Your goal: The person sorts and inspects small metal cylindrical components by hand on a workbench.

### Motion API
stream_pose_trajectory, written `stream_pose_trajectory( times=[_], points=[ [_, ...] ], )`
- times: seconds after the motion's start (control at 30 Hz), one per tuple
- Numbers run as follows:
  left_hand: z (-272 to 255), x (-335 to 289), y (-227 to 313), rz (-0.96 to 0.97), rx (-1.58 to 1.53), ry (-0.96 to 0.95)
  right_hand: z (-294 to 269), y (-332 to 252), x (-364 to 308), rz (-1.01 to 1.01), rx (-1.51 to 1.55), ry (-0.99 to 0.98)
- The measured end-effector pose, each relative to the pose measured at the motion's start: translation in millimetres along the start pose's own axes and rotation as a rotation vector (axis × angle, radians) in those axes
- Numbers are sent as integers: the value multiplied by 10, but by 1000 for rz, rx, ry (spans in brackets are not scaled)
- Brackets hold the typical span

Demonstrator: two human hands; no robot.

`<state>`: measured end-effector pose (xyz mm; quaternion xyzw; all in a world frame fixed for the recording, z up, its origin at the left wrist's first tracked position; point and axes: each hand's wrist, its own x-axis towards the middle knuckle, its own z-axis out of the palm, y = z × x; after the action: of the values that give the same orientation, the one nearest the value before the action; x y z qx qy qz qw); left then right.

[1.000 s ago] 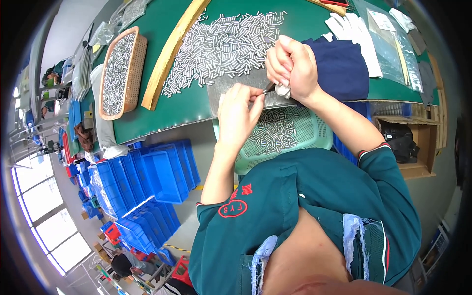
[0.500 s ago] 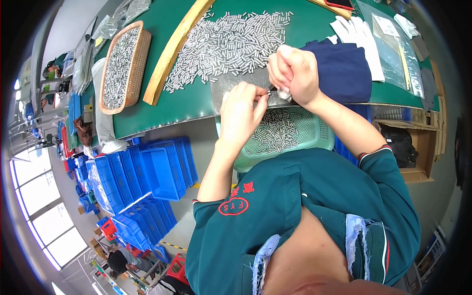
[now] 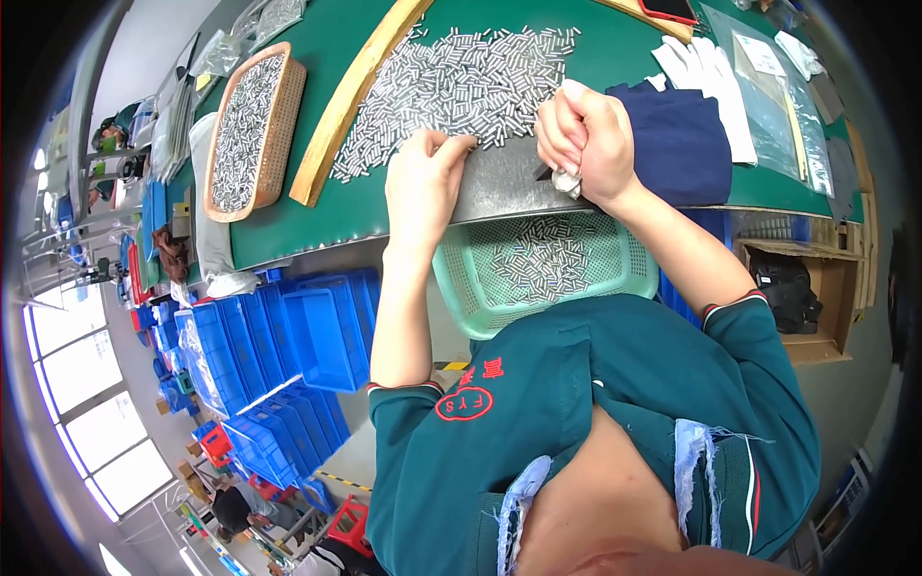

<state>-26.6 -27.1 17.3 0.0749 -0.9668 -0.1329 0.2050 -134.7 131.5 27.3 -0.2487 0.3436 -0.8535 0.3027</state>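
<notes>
1. Bright, even light throughout; daylight glows white through the windows at lower left.
2. Shadows are soft, focus crisp at centre.
3. Straight edges bow near the dark round rim.

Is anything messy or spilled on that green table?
Nothing looks spilled. The small metal pins lie in a loose heap on the green table, where the left hand reaches into them. More sit tidily in the wicker tray and the green basket.

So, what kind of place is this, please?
Probably a factory workshop: a green workbench heaped with small metal pins, stacked blue plastic bins on the floor, and a green basket collecting pins.
</notes>
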Motion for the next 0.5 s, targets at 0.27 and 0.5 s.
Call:
stream_pose_trajectory(
  times=[0.27, 0.5],
  points=[
    [-76, 113, 29, 165, -6, -70, -21, -8, 1, 7, 8, 4],
    [124, -154, 458, -107, -291, -104, -8, -6, 6, 16, 47, 18]
  ],
)
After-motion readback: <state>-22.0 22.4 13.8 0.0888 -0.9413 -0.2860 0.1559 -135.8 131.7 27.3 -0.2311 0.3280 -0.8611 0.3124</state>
